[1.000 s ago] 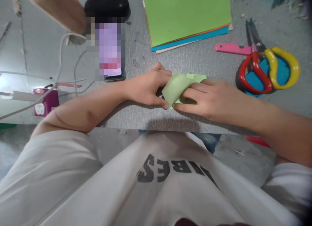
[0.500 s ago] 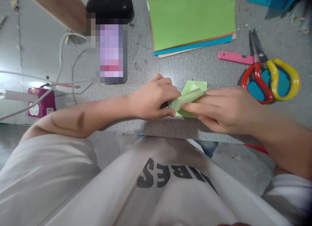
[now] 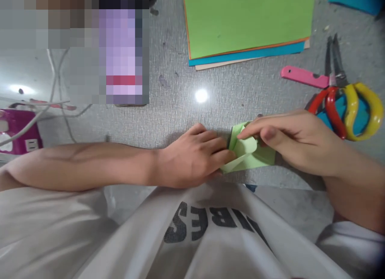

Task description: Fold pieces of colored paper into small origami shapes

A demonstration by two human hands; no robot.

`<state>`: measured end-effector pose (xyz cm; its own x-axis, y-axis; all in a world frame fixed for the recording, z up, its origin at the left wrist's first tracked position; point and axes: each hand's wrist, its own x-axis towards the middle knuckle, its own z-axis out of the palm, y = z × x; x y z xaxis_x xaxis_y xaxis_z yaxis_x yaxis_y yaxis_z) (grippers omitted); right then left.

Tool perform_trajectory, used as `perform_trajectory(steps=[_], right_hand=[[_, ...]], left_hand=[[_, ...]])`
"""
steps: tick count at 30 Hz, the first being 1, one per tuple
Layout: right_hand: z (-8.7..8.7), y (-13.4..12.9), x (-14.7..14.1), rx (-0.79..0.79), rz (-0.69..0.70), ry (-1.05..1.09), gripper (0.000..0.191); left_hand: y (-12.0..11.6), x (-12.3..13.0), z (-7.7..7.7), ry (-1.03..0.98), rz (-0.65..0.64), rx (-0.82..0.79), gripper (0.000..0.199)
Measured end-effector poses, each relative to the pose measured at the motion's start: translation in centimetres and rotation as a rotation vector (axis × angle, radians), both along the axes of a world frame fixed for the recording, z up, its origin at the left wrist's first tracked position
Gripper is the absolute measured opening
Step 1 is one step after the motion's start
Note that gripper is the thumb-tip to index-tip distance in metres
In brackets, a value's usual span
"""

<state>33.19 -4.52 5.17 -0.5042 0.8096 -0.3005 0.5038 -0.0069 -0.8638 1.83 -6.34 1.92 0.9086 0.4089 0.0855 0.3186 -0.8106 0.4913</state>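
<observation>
A small folded piece of light green paper point(image 3: 255, 160) lies near the table's front edge, one flap lifted and curling up. My left hand point(image 3: 198, 158) has its fingers bent and closed over the paper's left end, the thumb largely hidden beneath. From the right, my right hand point(image 3: 294, 140) reaches over the paper. Its index fingertip touches the inside of the raised flap, while the thumb stands apart from that finger, gripping nothing; the remaining fingers are mostly hidden.
A stack of coloured sheets point(image 3: 246, 22), green on top, lies at the back. Scissors point(image 3: 337, 98) with red and yellow handles rest at right, beside a pink-handled tool point(image 3: 303, 76). A pixelated phone point(image 3: 122, 50), white cables point(image 3: 54, 74) and a purple socket box point(image 3: 21, 130) are left.
The rolled-up flap now stands open, with my right index finger inside it. My right thumb has come away from the paper. The camera view has shifted, so hands and paper appear lower.
</observation>
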Motion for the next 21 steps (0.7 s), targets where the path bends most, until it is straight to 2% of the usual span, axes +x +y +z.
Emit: perform_trajectory(steps=[4, 8, 13, 19, 21], right_hand=[[0.4, 0.0, -0.5, -0.061, -0.092, -0.074, 0.053], [0.2, 0.2, -0.2, -0.034, -0.003, -0.107, 0.034], [-0.4, -0.2, 0.2, 0.071, 0.072, -0.101, 0.022], [-0.2, -1.1, -1.0, 0.277, 0.187, -0.301, 0.01], [-0.1, -1.3, -1.6, 0.324, 0.185, -0.308, 0.014]], left_hand=[[0.0, 0.2, 0.3, -0.012, -0.003, -0.19, 0.018], [0.0, 0.3, 0.7, -0.057, 0.007, -0.358, 0.015], [-0.7, 0.3, 0.9, -0.034, 0.081, -0.366, 0.024], [-1.4, 0.4, 0.6, -0.016, 0.114, -0.336, 0.018], [-1.6, 0.4, 0.3, -0.024, 0.129, -0.314, 0.014]])
